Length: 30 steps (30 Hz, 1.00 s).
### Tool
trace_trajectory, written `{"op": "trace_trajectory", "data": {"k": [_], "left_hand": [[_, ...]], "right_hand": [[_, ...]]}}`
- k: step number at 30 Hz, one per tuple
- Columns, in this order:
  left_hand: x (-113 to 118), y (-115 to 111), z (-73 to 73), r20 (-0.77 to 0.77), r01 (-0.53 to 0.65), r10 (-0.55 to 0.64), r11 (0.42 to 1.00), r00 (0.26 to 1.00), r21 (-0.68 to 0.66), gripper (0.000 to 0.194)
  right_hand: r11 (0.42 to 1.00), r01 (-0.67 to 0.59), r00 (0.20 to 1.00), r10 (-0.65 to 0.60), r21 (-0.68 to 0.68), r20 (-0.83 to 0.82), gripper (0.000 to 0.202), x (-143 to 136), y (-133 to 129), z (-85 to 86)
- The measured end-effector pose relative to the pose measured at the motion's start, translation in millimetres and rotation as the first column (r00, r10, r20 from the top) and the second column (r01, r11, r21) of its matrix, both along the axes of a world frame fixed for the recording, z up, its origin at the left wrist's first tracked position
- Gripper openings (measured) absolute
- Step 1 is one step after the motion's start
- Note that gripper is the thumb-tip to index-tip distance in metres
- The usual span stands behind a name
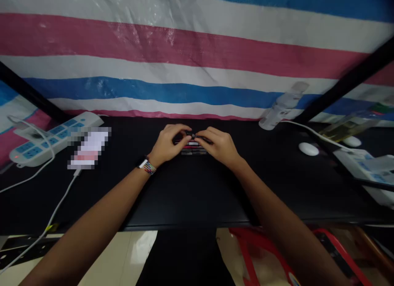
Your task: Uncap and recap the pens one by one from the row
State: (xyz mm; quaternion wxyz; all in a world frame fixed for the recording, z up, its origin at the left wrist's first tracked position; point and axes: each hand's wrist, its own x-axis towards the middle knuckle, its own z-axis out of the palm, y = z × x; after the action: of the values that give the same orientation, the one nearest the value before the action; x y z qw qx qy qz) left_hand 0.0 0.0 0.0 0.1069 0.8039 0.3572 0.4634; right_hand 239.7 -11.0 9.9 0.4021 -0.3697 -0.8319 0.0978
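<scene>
Both hands meet over the middle of a black table, close to its back edge. Between their fingertips is a small, slim dark pen, mostly covered by the fingers. My left hand, with a watch on its wrist, pinches the left end. My right hand has its thumb and fingers closed on the right end. Just below the fingers lie several pens side by side, dark ones and some with white and red parts; the hands partly hide them.
On the left are a power strip and a blurred phone on a cable. A clear bottle, a white mouse-like object, an oil-coloured bottle and another power strip stand right. Striped sheeting hangs behind.
</scene>
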Motion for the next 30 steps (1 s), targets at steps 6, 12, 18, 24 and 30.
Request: {"op": "trace_trajectory", "data": {"k": [6, 12, 18, 24, 30], "left_hand": [[7, -3, 2.7, -0.021, 0.035, -0.035, 0.999, 0.999, -0.025, 0.016], [-3, 11, -4.9, 0.116, -0.055, 0.061, 0.997, 0.991, -0.052, 0.009], [-7, 15, -10.8, 0.166, -0.077, 0.097, 0.99, 0.981, -0.12, 0.011], [-4, 14, -9.8, 0.172, -0.037, 0.055, 0.994, 0.984, -0.103, 0.018], [-3, 11, -4.7, 0.108, -0.015, 0.017, 1.0, 0.994, -0.019, 0.015]], "right_hand": [[0.994, 0.057, 0.994, -0.065, -0.09, -0.09, 0.021, -2, 6, -5.3], [0.898, 0.015, 0.856, -0.238, -0.439, -0.458, 0.02, 8, 24, -6.3], [0.758, -0.239, 0.659, -0.332, -0.607, -0.674, 0.024, 12, 29, -3.7], [0.728, -0.319, 0.641, -0.307, -0.608, -0.704, 0.021, 10, 30, -6.5], [0.714, -0.408, 0.584, -0.275, -0.569, -0.764, 0.025, 6, 27, -4.4]]}}
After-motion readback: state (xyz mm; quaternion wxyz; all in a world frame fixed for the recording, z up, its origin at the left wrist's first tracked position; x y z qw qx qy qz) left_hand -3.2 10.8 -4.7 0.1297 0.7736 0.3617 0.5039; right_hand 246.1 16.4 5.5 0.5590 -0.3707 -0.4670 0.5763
